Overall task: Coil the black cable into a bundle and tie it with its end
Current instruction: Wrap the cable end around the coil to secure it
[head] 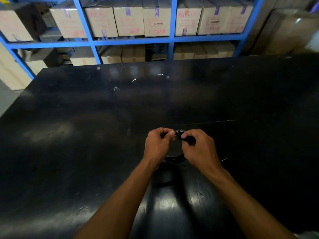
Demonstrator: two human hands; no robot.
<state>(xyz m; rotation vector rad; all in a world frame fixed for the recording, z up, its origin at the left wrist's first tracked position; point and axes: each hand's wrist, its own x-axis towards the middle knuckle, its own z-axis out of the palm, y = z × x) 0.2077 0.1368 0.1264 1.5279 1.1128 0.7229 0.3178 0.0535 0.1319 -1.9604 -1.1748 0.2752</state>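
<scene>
A black cable (pixel 176 159) is wound into a round coil that hangs between my two hands above the black table (pixel 86 135). My left hand (pixel 158 144) pinches the top of the coil between thumb and fingers. My right hand (pixel 198 149) grips the coil just to the right, its fingers curled round a thicker black part of the cable. The strands between the hands catch the light. The coil's lower arc shows below my wrists; its sides are hidden behind the hands.
The table is wide and dark, with small white scraps (pixel 133 80) near its far edge. Behind it stands a blue metal rack (pixel 131 42) filled with cardboard boxes (pixel 155 19). A grey floor shows at the left.
</scene>
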